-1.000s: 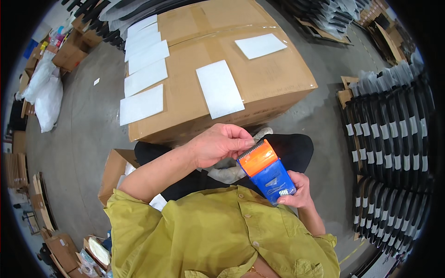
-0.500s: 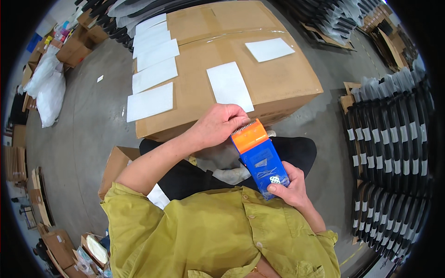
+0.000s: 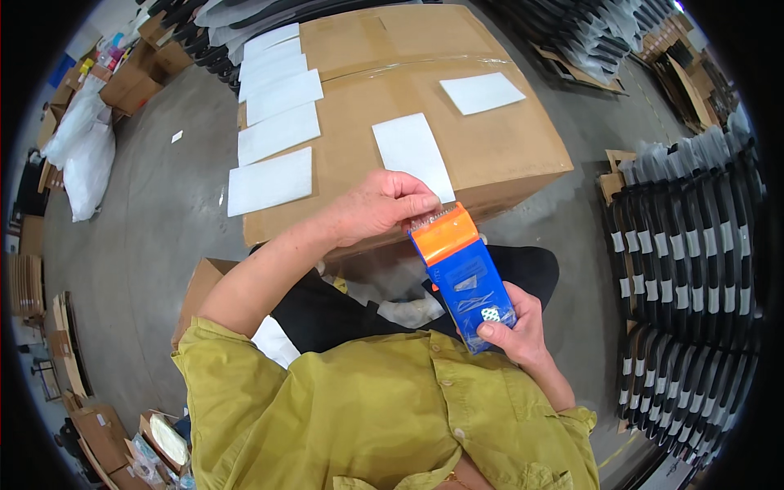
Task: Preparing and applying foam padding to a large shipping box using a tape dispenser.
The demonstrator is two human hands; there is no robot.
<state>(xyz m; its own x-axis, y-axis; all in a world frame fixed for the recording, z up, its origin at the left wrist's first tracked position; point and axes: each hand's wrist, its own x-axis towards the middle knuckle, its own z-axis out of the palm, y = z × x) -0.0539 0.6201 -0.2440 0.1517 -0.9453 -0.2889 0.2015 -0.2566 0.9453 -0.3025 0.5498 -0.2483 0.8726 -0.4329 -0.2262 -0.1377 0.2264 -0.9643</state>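
Note:
My right hand (image 3: 523, 327) is wrapped round the lower end of a blue and orange tape dispenser (image 3: 465, 282). The dispenser's toothed metal edge points up and away from me, toward the carton. At that edge the thumb and fingers of my left hand (image 3: 380, 208) are pinched together. A bit of clear film, seemingly the tape's end, shows between those fingertips and the teeth. Just beyond my hands stands a large brown carton (image 3: 351, 114). On its top lie several white foam sheets (image 3: 271, 181), one (image 3: 412, 153) of them close behind my left hand.
A smaller open carton (image 3: 196, 294) stands on the floor by my left knee. To the right are tall stacks of black curved parts with white bands (image 3: 682, 229). White plastic bags (image 3: 87, 167) and brown boxes (image 3: 131, 82) sit at the far left.
My left hand has shifted slightly along the dispenser's toothed edge, and more clear film shows there. The dispenser has tilted a little. The whole view has moved slightly.

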